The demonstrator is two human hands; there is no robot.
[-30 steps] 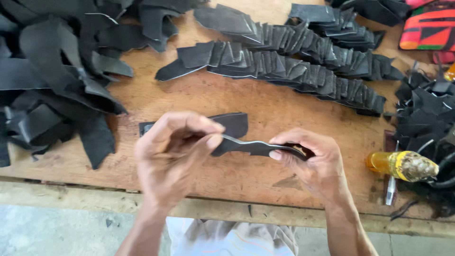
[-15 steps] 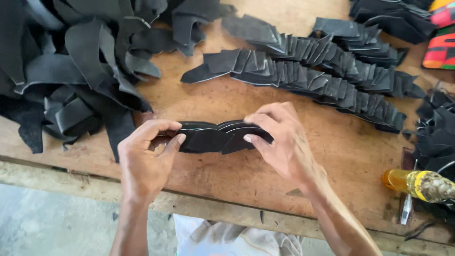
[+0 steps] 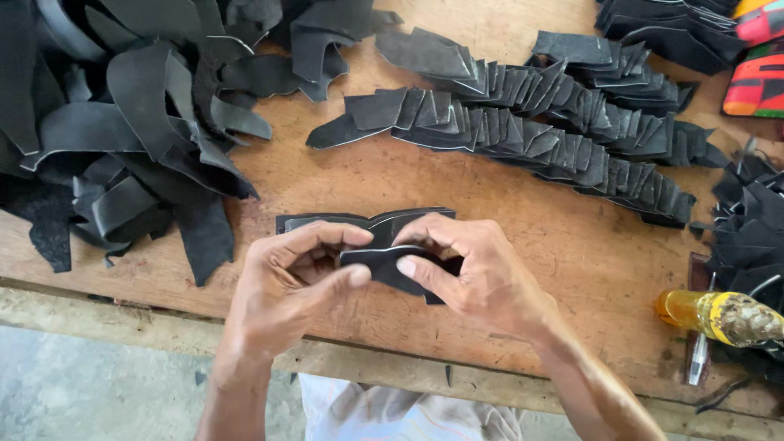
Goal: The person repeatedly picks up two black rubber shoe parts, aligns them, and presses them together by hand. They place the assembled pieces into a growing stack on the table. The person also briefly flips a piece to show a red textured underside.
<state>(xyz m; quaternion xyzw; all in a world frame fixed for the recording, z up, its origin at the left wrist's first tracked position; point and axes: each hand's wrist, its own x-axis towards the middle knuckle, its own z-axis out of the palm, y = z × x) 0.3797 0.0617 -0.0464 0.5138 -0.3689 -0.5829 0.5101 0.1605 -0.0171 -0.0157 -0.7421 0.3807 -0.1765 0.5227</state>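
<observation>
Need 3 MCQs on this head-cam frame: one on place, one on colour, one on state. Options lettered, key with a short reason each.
1. Where does the loose heap of black leather scraps lie on the worn wooden workbench?
A. far left
B. near right corner
C. under the hands

2. What colour is the transparent handle of the tool at the bench's right edge?
A. blue
B. amber yellow
C. white

3. How is the small curved black leather piece held?
A. lying free on the bench
B. by the left hand only
C. pinched between both hands

Key:
1 A, the heap fills the left part of the view, apart from the overlapping rows of cut black pieces.
2 B, the handle shows amber yellow.
3 C, the left hand and right hand each grip an end with thumb and fingers.
</observation>
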